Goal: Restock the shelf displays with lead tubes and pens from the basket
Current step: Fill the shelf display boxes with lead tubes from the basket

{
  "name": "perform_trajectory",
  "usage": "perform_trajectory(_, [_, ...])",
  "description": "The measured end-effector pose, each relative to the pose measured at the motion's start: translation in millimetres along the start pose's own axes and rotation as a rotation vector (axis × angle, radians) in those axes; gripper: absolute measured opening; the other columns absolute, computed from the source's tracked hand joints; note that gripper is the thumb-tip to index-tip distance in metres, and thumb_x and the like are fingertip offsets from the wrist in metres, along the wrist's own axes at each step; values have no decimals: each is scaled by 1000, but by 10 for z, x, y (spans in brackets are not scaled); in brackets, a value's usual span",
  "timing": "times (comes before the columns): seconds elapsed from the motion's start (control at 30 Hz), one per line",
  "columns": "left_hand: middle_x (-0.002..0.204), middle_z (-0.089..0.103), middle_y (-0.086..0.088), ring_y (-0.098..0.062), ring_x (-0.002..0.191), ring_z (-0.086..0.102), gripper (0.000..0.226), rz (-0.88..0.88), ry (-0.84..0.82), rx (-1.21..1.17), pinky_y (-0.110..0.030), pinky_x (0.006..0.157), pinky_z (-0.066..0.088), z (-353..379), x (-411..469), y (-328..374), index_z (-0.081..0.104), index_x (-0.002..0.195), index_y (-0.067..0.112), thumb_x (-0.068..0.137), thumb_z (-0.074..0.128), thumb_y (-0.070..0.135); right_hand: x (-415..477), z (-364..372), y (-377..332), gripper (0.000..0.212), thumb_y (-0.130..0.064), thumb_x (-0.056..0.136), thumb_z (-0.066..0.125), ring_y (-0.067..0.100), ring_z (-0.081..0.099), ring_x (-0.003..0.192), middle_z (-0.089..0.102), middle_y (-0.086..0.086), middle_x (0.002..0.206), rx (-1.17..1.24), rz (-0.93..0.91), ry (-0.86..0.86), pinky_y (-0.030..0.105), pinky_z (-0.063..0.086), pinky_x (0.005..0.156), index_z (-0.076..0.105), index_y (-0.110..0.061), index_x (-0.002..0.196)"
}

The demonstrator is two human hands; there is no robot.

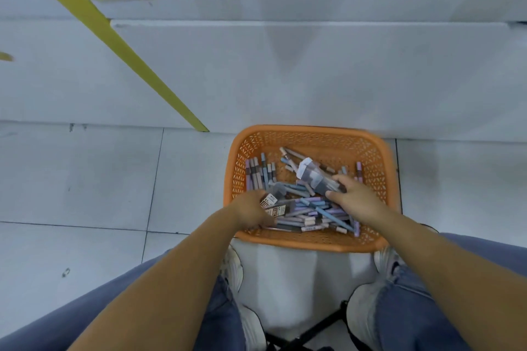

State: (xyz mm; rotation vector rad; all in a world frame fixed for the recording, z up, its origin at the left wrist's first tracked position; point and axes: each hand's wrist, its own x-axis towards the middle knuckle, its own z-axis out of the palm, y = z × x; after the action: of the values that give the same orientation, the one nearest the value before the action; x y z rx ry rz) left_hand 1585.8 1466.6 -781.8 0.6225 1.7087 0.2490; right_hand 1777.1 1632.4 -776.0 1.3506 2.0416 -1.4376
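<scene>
Grey floor tiles (85, 179) lie under an orange lattice basket (310, 134), against a white shelf base (285, 80). Pastel pens (316, 212) are heaped inside it; labelled lead tubes (275, 207) are gripped by the left hand (251, 209), a clear packet (315, 177) by the right hand (355, 194).

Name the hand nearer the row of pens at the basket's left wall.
Left. The left hand, holding lead tubes, sits beside the row of pens; the right hand is across the basket, gripping a clear packet.
</scene>
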Motion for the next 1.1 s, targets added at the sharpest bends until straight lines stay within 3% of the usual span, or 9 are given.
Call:
perform_trajectory(0.07, [117, 68, -4, -21, 104, 63, 42, -8, 2, 161, -30, 88, 49, 30, 75, 24, 62, 119, 19, 82, 81, 23, -4, 20, 63, 19, -23, 95, 58, 7, 61, 84, 64, 2, 105, 28, 24, -35, 23, 50, 70, 55, -26, 114])
perform_trajectory(0.17, [127, 65, -6, -24, 116, 59, 51, -6, -42, 320, -34, 100, 47, 59, 182, 53, 62, 127, 17, 81, 82, 26, 28, 36, 138, 24, -21, 95, 59, 21, 65, 96, 65, 7, 108, 71, 73, -63, 42, 53, 91, 57, -19, 119])
perform_trajectory(0.4, [125, 66, -4, -23, 114, 58, 57, 124, -29, 521, -26, 87, 40, 62, 270, 51, 61, 127, 18, 77, 84, 33, 131, 24, 160, 16, -24, 97, 57, 0, 63, 71, 62, -9, 89, 122, 80, -35, 17, 47, 58, 54, -27, 113])
perform_trajectory(0.6, [114, 69, -3, -19, 101, 63, 40, 219, -9, 463, -32, 90, 51, 20, 236, 54, 67, 120, 18, 83, 78, 28, 104, 1, 159, 19, -23, 97, 56, 9, 63, 80, 63, -2, 97, 177, 68, -23, 22, 49, 66, 54, -23, 116])
perform_trajectory(0.7, [101, 71, -1, -18, 92, 66, 24, 208, 9, 367, -29, 80, 53, -49, 184, 61, 70, 107, 18, 85, 75, 23, 65, -60, 121, 26, -22, 96, 58, 19, 62, 95, 63, 4, 108, 182, 49, -10, 35, 52, 85, 56, -22, 122])
perform_trajectory(0.83, [95, 73, -8, -19, 85, 69, 16, 151, 55, 149, -31, 75, 57, -239, 16, 112, 70, 102, 11, 88, 72, 20, 1, -202, -39, 24, -22, 95, 59, 13, 63, 89, 65, 0, 103, 233, 4, 2, 26, 51, 73, 56, -25, 119])
perform_trajectory(0.97, [73, 75, 3, -4, 57, 67, 9, 153, 153, -434, -17, 48, 49, -413, -297, 241, 68, 104, 10, 95, 65, 10, -153, -390, -370, 25, -23, 95, 60, 10, 66, 85, 68, -6, 98, 374, -72, 59, 27, 52, 67, 57, -33, 118])
perform_trajectory(1.03, [70, 74, 6, -6, 56, 64, 11, 210, 147, -662, -19, 51, 51, -427, -447, 379, 68, 104, 12, 98, 60, 7, -281, -466, -563, 24, -18, 95, 60, 17, 70, 83, 73, -2, 91, 536, -137, 66, 34, 57, 75, 62, -28, 117])
perform_trajectory(1.1, [84, 77, -2, -17, 72, 68, 18, 294, 150, -820, -28, 60, 55, -401, -610, 564, 74, 99, 17, 98, 59, 7, -443, -500, -754, 27, -13, 94, 60, 21, 72, 83, 74, 4, 86, 707, -218, 32, 37, 58, 77, 62, -22, 119])
